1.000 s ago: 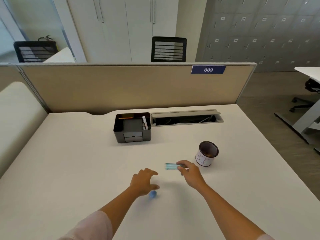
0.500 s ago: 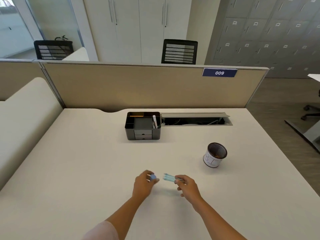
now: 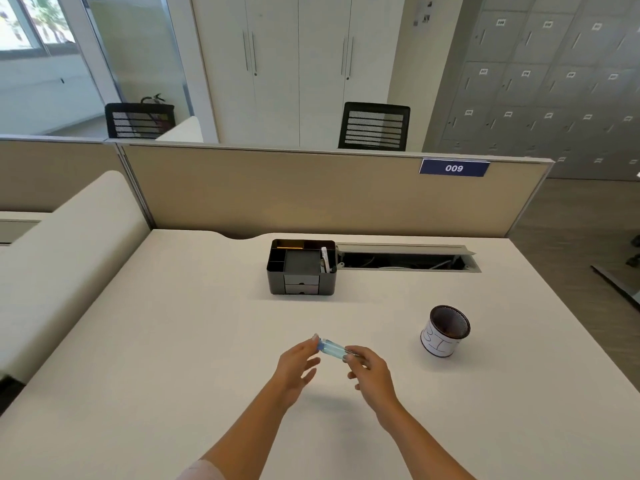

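Observation:
A short light-blue marker (image 3: pixel 333 348) is held just above the white desk (image 3: pixel 173 341), between both hands. My right hand (image 3: pixel 372 370) pinches its right end with thumb and fingertips. My left hand (image 3: pixel 294 367) pinches the left end, where the blue cap (image 3: pixel 322 344) sits on the marker. The left hand's other fingers are spread loosely below.
A black mesh cup with a white label (image 3: pixel 445 332) stands to the right of the hands. A black desk organiser (image 3: pixel 301 271) sits further back, next to an open cable slot (image 3: pixel 405 259). A beige partition (image 3: pixel 311 192) closes the far edge.
My left hand picked the blue cap off the desk and brought it to the marker's left end. Both hands rose slightly and came together.

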{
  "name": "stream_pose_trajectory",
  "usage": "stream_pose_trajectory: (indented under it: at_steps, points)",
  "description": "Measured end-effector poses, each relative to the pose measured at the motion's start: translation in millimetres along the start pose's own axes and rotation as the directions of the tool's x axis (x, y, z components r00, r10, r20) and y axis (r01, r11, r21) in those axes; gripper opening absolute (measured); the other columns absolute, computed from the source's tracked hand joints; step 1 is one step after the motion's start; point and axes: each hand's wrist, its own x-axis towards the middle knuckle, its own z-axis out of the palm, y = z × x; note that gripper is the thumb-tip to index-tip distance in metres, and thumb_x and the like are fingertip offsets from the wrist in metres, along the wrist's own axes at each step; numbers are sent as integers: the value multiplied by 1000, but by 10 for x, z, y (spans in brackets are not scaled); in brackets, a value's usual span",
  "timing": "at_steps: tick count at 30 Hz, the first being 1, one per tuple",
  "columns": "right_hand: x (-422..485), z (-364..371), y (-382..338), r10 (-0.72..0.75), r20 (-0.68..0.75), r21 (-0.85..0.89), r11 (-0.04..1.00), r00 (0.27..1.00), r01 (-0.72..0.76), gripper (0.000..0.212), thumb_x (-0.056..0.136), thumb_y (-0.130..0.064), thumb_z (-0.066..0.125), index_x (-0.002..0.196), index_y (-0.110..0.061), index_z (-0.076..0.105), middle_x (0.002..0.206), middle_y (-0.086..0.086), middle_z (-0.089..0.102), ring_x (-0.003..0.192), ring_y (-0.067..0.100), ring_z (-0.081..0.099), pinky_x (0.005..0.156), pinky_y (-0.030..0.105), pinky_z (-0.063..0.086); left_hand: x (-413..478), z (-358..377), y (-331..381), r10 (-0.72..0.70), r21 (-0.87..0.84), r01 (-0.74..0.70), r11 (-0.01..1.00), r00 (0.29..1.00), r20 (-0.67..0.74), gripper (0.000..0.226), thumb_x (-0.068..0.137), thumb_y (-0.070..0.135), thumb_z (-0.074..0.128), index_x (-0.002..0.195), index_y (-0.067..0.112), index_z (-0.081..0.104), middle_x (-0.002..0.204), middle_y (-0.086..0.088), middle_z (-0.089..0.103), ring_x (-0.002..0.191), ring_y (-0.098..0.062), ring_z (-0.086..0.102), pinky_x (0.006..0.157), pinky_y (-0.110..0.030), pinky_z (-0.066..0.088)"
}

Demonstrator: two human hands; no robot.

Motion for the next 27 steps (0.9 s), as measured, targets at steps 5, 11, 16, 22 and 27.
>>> stream_pose_trajectory:
  at_steps: [5, 11, 16, 22, 27]
  points:
    - [24, 4, -41, -108, -5, -53, 993, 994, 107, 16, 94, -18, 57, 105, -28, 64, 100, -1, 69, 79, 14, 67, 62, 19, 54, -36, -7, 69, 16, 71, -16, 997, 1000, 11, 37, 80, 44, 72, 104, 15, 72, 113, -7, 69, 102, -20, 64, 92, -35, 48]
    - [17, -40, -106, -296, -7, -175, 941, 955, 290, 37, 90, -2, 61, 94, -39, 61, 98, -13, 70, 92, -2, 64, 74, 9, 50, -67, 6, 173, -49, 59, 52, 997, 998, -41, 50, 75, 40, 79, 109, 4, 68, 107, -13, 73, 99, -24, 67, 90, -33, 51]
    - [28, -92, -146, -436, 6, -239, 873, 900, 425, 35, 90, -1, 59, 99, -35, 64, 97, -18, 70, 94, 1, 64, 77, 7, 48, -89, 43, 254, -35, 56, 38, 998, 998, -46, 49, 76, 39, 78, 109, 4, 67, 108, -14, 72, 100, -25, 68, 92, -34, 52]
    - [30, -100, -205, -484, -31, -233, 854, 875, 465, 34, 92, -9, 60, 98, -42, 61, 95, -15, 70, 90, 1, 64, 71, 8, 49, -139, 58, 373, 148, 129, -148, 981, 989, 6, 33, 74, 36, 80, 97, 14, 76, 96, -3, 76, 88, -17, 73, 69, -21, 56]
    - [13, -39, -225, -488, -55, -224, 856, 871, 466, 32, 91, -11, 62, 97, -42, 63, 91, -22, 68, 88, 1, 64, 71, 8, 49, -164, 102, 427, 342, 269, -319, 909, 939, -42, 31, 78, 34, 77, 100, 11, 77, 89, 1, 78, 84, -16, 73, 69, -19, 55]
